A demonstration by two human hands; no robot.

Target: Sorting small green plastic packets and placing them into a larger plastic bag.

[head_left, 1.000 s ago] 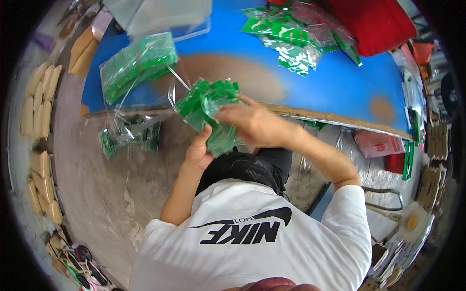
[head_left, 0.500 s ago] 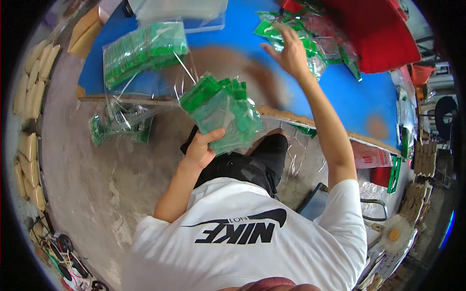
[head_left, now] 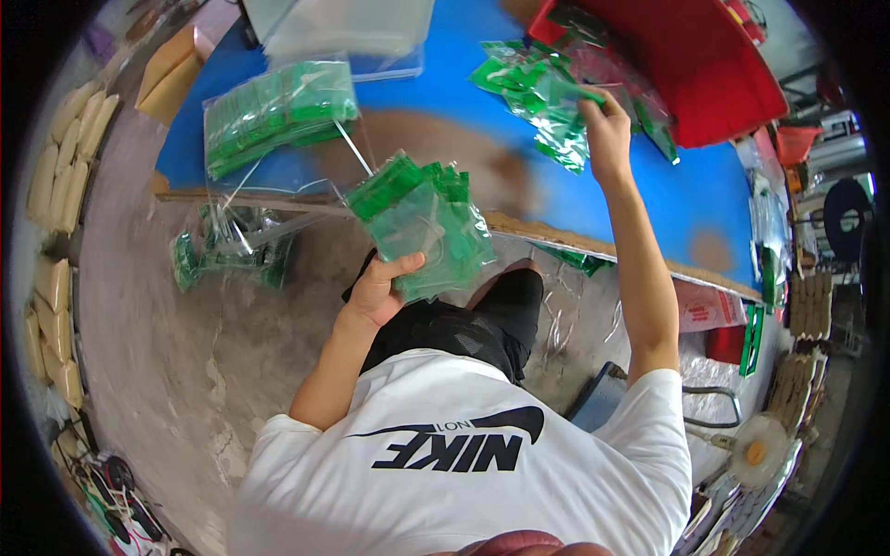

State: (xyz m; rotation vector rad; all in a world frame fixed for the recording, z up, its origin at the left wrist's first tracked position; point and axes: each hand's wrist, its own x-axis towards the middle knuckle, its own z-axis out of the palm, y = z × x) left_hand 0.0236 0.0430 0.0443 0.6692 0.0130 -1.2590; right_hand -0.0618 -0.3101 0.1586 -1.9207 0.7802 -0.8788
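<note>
My left hand (head_left: 382, 285) grips a stack of green packets in clear plastic (head_left: 422, 222), held in front of my chest above my lap. My right arm reaches far out over the blue table (head_left: 445, 83). There my right hand (head_left: 604, 130) closes on a green packet at the edge of a loose pile of green packets (head_left: 538, 93), next to a red bin (head_left: 695, 65).
A clear bag of stacked green packets (head_left: 278, 116) lies on the table's left part, a clear plastic tray (head_left: 343, 32) behind it. More bagged green packets (head_left: 227, 255) lie on the concrete floor. Tan sacks (head_left: 56, 185) line the left; clutter stands at right.
My right hand left the stack in my left hand and stretched out over the table to the pile of green packets. The stack stayed in my left hand.
</note>
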